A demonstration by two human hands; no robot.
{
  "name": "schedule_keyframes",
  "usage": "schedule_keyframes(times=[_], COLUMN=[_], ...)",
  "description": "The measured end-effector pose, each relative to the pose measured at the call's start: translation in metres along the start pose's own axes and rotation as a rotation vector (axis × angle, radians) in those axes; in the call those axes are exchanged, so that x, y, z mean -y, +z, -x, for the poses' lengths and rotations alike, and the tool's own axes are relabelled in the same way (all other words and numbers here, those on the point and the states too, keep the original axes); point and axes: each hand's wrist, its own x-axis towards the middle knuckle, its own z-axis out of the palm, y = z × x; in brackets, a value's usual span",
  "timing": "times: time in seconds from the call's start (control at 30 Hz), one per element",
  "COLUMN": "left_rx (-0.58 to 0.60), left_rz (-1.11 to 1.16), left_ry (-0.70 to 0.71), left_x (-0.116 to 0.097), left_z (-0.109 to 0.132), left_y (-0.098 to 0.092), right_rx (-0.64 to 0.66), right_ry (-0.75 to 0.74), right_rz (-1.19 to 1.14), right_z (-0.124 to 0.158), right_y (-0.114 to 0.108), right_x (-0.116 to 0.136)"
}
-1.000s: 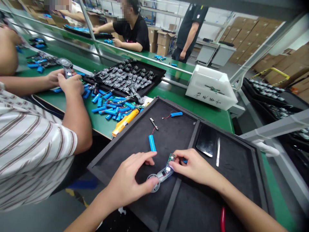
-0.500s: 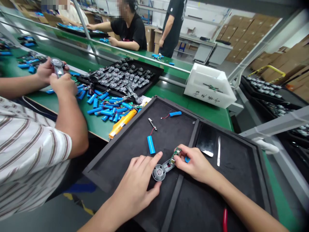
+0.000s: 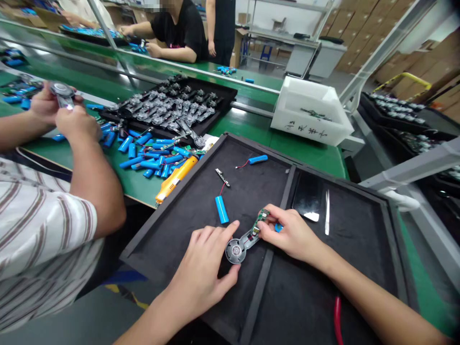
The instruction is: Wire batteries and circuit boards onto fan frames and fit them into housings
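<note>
head cam, bench line. left hand (image 3: 199, 275) and right hand (image 3: 293, 235) were close together but not touching, both on one assembly: a grey plastic handle (image 3: 241, 247) with a round disc head, and a green circuit board (image 3: 261, 223) at its narrow end. left hand was curled about the disc, thumb and fingers at its edge. right hand pinched the board end, with a blue cell (image 3: 278, 228) mostly hidden behind its fingers. the piece sat in the left compartment of a black felt-lined tray (image 3: 172, 196), just short of the divider. i could not tell whether it rested on the felt or was held just above it.

change since the last frames: the white glare on the board had gone, and the handle had swung round slightly in the hands. the whole view had also drifted as the head moved.

left loose in the tray were a blue cell with red lead (image 3: 222, 210), a second wired cell (image 3: 258, 159) and a small dark strip board (image 3: 222, 177). tweezers (image 3: 327, 212) lay in the right compartment. beyond the tray, on the green surface (image 3: 251, 136), were a heap of blue cells (image 3: 151, 160) and an orange tool (image 3: 176, 178). a co-worker's hands (image 3: 61, 115) at left held a similar disc part
</note>
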Motion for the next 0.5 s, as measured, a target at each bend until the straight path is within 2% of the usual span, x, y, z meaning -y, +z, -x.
schedule_keyframes(times=[0.5], left_rx=[0.003], left_rz=[0.021], left_ry=[0.001], left_x=[0.0004], left_z=[0.0012], left_y=[-0.002], right_rx=[-0.003], right_ry=[-0.002], right_rz=[-0.009], right_z=[0.0013], right_y=[0.001], right_x=[-0.003])
